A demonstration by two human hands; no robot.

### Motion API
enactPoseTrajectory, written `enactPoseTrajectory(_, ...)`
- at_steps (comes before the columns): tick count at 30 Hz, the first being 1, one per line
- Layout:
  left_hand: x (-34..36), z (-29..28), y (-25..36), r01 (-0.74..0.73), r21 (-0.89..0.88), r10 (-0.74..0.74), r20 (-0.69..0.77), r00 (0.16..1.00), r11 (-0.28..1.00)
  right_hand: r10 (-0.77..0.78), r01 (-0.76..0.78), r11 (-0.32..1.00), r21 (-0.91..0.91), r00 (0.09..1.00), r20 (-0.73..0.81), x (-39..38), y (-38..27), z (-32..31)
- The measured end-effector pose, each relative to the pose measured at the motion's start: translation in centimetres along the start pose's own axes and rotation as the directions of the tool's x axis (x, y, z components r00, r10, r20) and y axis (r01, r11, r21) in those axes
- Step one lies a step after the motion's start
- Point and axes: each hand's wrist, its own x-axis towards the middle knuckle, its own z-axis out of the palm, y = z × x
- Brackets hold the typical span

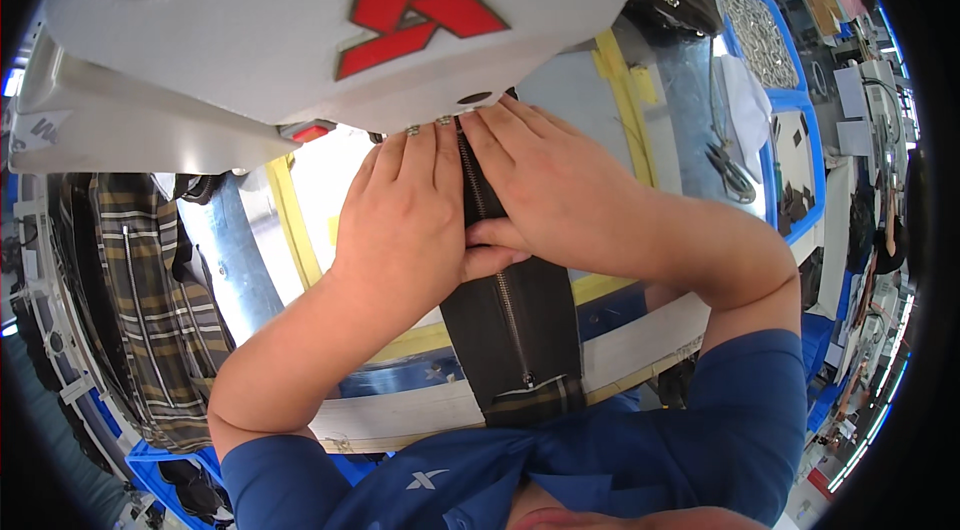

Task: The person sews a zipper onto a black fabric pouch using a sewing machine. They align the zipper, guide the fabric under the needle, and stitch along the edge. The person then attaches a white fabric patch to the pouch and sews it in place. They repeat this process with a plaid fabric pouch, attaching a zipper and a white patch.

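Both hands lie flat on a black cloth strip (515,330) with a metal zip (505,295) running down its middle; the strip runs from the near table edge away under the grey sewing machine head (300,20), which fills the far part of the view and bears a red emblem (415,5). The left hand (400,220) presses palm down on the strip's left side, fingers together and pointing away towards the needle area; the right hand (545,190) presses on the right side, fingers close together, thumb tucked in against the left hand; neither pinches anything, both simply hold the cloth down. The zip shows between the two hands and again nearer, below them, ending near a checked patch (535,395) at the strip's near end. A yellow-edged table (300,230) lies under the work. At far left a checked garment (150,300) hangs over the side; at right sits a blue tray (790,100) with scissors (735,175) just left of it.
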Motion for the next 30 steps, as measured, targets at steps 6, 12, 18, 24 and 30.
enactPoseTrajectory(6, 0.0, 0.0, 0.0, -0.024, 0.019, 0.025, -0.026, 0.999, 1.000, -0.028, 0.030, 0.999, -0.024, 0.999, 0.047, 0.0, 0.2, 0.1)
enactPoseTrajectory(12, 0.0, -0.2, -0.2, -0.027, -0.049, 0.026, -0.023, 0.999, 0.998, 0.028, -0.029, 0.999, 0.013, 0.996, 0.081, 0.2, -0.1, 0.0)
enactPoseTrajectory(18, -1.3, -3.8, -1.6, 0.086, -0.010, -0.083, 0.135, 0.987, 0.996, 0.090, -0.092, 0.996, 0.005, 0.988, 0.125, 0.0, -0.5, -0.8)
enactPoseTrajectory(24, -4.6, -8.7, -8.7, 0.485, 0.267, -0.357, -0.411, 0.839, 0.833, 0.058, -0.049, 0.995, -0.083, 0.992, 0.112, -0.6, -0.2, -1.1)
enactPoseTrajectory(30, -10.7, -7.8, -14.1, 0.397, 0.132, -0.200, -0.697, 0.689, 0.908, 0.014, -0.011, 0.999, -0.038, 0.998, 0.067, -0.1, 0.1, -0.8)
